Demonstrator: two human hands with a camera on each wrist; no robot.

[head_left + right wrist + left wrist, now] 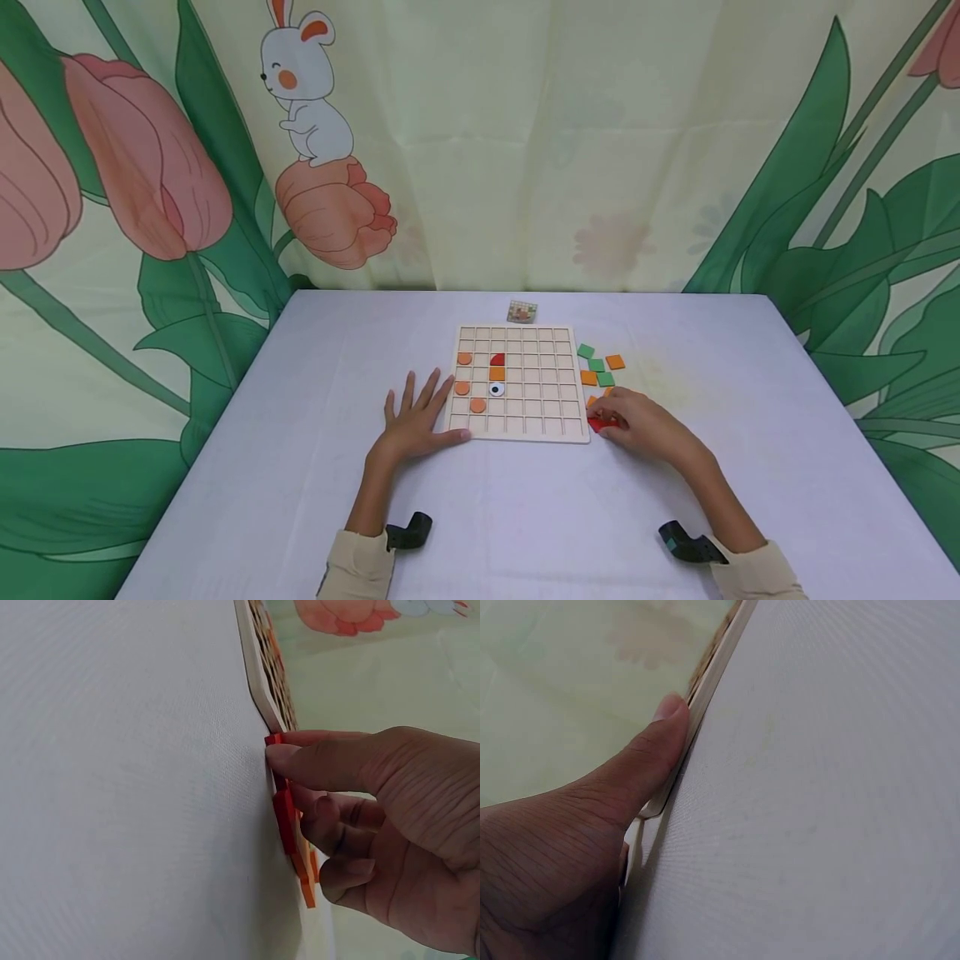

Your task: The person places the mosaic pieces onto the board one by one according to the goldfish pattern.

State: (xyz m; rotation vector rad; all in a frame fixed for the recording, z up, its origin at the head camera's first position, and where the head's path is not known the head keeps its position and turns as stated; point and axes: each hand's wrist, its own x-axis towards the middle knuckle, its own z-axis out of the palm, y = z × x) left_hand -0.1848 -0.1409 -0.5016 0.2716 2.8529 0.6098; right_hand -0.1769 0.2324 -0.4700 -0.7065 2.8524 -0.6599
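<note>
A square wooden grid board lies on the table. My left hand is spread flat at its left side, thumb along the front left corner. In the left wrist view the thumb presses on the board's edge. By the front right corner my right hand pinches a red tile between thumb and index finger. Another red tile lies right beside it under the curled fingers. On the grid are several orange round tiles, a red rounded tile, an orange square and an eye tile.
Loose green tiles and orange tiles lie right of the board, some partly hidden by the right hand. A small picture card lies behind the board. The white-covered table ends at a printed curtain.
</note>
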